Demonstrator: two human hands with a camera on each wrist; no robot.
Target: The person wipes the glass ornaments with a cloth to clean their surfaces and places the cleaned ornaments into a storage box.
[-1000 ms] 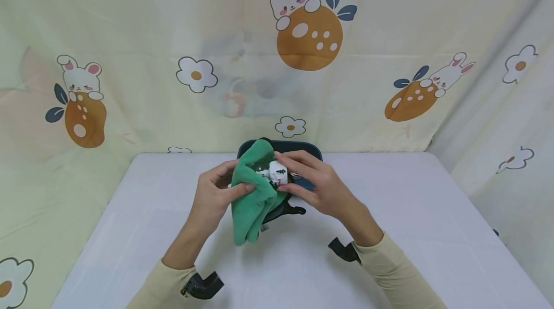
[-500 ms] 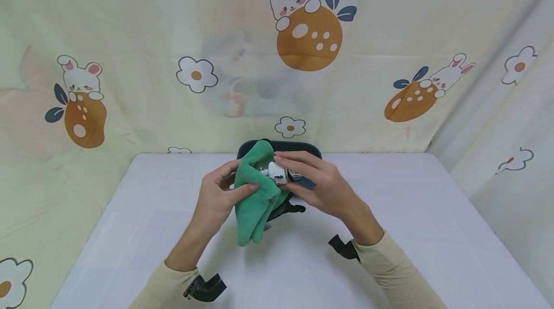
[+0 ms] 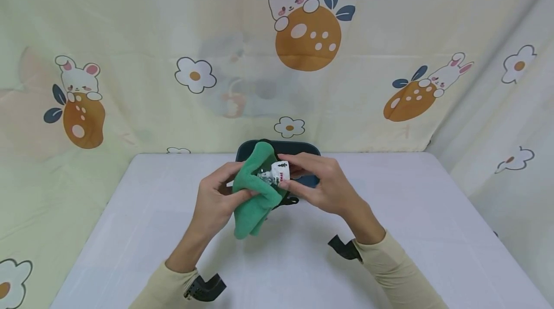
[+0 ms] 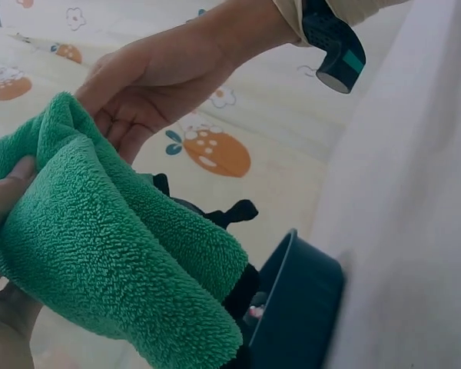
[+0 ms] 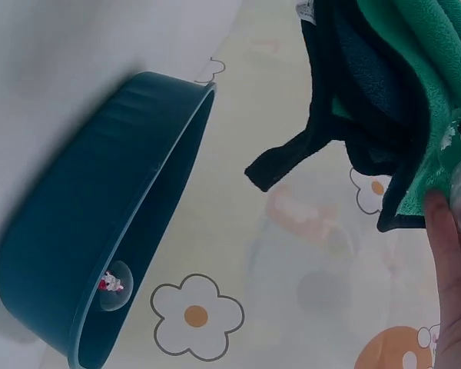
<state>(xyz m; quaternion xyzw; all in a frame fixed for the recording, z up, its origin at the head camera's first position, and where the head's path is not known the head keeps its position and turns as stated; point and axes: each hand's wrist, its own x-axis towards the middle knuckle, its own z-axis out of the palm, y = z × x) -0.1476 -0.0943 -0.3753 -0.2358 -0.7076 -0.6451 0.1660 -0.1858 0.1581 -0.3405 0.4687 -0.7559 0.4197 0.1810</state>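
My left hand (image 3: 220,194) grips a green terry towel (image 3: 255,205) with dark trim, its thumb over the front fold. Its lower corner hangs down above the table. My right hand (image 3: 320,181) holds a small snow globe (image 3: 280,173) by its white base, printed with a dark tree and red lettering. The clear dome of the globe (image 5: 455,150) points left into the towel, which wraps part of it. In the right wrist view the towel's dark lining and strap (image 5: 284,159) show.
Behind the hands on the white table stands a dark blue bin (image 3: 298,147). Inside it lies a clear dome with a small red and white figure (image 5: 114,283). A patterned curtain (image 3: 195,121) hangs at the table's back edge.
The snow globe has turned in my right hand, bringing different print on its base into sight. The towel's lower corner has risen slightly, and its strap shows less in the head view.
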